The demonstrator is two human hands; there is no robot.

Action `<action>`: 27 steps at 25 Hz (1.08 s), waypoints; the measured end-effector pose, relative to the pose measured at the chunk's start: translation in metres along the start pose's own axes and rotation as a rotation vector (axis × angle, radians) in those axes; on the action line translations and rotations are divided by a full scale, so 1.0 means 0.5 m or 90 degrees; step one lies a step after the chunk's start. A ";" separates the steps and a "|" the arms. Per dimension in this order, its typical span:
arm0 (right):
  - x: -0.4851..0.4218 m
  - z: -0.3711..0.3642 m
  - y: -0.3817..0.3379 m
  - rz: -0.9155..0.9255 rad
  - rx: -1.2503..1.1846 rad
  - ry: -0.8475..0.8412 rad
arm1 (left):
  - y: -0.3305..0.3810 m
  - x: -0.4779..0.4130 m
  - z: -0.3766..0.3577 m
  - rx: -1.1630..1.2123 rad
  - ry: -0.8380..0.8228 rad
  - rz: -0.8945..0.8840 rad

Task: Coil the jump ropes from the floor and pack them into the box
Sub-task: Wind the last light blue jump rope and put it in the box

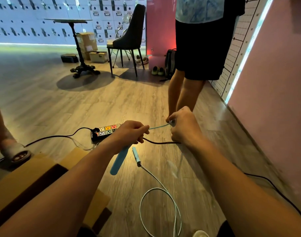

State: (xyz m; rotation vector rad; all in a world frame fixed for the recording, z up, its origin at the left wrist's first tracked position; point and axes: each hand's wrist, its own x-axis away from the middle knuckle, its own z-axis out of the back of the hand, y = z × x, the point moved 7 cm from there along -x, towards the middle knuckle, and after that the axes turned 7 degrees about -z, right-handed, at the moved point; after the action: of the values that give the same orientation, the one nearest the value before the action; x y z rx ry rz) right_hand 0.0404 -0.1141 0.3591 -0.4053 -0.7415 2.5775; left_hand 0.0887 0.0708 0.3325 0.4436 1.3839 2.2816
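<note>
The brown box [26, 171] sits open on the floor [60, 103] at the lower left, and its inside is too dark to see into. The left grip [129, 132] is curled tight round one blue handle [119, 159] of the jump rope [159, 126]. The right grip [182, 127] pinches the rope close by, with a short bit pulled straight between them, and the other handle [135, 155] is below the hands with the rest of the rope looped on the floor.

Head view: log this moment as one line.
left hand grips blue handle | right hand pinches rope | slack loops on floor | box open
</note>
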 end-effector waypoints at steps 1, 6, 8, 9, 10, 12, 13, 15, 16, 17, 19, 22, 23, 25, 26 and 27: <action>-0.005 0.006 0.007 0.002 -0.017 0.013 | -0.006 -0.002 -0.001 0.012 0.000 0.009; -0.006 0.043 0.027 -0.008 -0.128 0.058 | -0.028 -0.002 0.012 0.079 0.050 0.064; -0.004 0.053 0.028 -0.044 -0.192 0.048 | -0.030 0.001 0.011 0.130 0.041 0.086; -0.003 0.053 0.029 -0.069 -0.229 0.021 | -0.027 0.003 0.008 0.138 0.028 0.080; 0.000 0.049 0.032 -0.100 -0.257 -0.013 | -0.020 0.005 0.005 0.134 0.014 0.063; 0.004 0.035 0.040 -0.148 -0.250 -0.069 | -0.008 0.006 -0.002 0.131 0.001 0.029; 0.005 0.030 0.045 -0.162 -0.227 -0.084 | -0.005 0.006 -0.004 0.138 0.001 0.023; 0.005 0.031 0.054 -0.187 -0.211 -0.088 | -0.004 0.003 -0.007 0.148 0.000 0.018; 0.007 0.036 0.057 -0.201 -0.215 -0.078 | -0.005 0.001 -0.005 0.141 0.001 0.014; 0.009 0.041 0.063 -0.218 -0.210 -0.064 | -0.007 0.000 -0.003 0.133 0.005 0.010; 0.011 0.054 0.077 -0.248 -0.146 -0.026 | -0.013 -0.003 0.003 0.128 0.020 0.004; 0.012 0.069 0.058 -0.168 0.036 0.066 | -0.013 -0.003 0.005 0.123 0.026 -0.005; 0.012 0.066 0.033 -0.093 0.037 0.075 | -0.009 -0.002 0.002 0.121 0.019 -0.009; 0.017 0.033 -0.027 0.088 0.042 -0.006 | 0.000 0.000 -0.006 0.111 0.003 -0.019; 0.028 0.011 -0.052 0.162 0.085 -0.054 | 0.005 0.001 -0.008 0.098 0.000 -0.025; 0.038 -0.008 -0.067 0.209 0.136 -0.086 | 0.008 0.001 -0.009 0.082 -0.002 -0.031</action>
State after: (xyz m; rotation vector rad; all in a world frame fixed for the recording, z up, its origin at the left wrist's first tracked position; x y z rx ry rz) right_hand 0.0359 -0.0777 0.3715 -0.3082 -0.4669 2.9812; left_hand 0.0853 0.0659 0.3339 0.4490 1.5290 2.1610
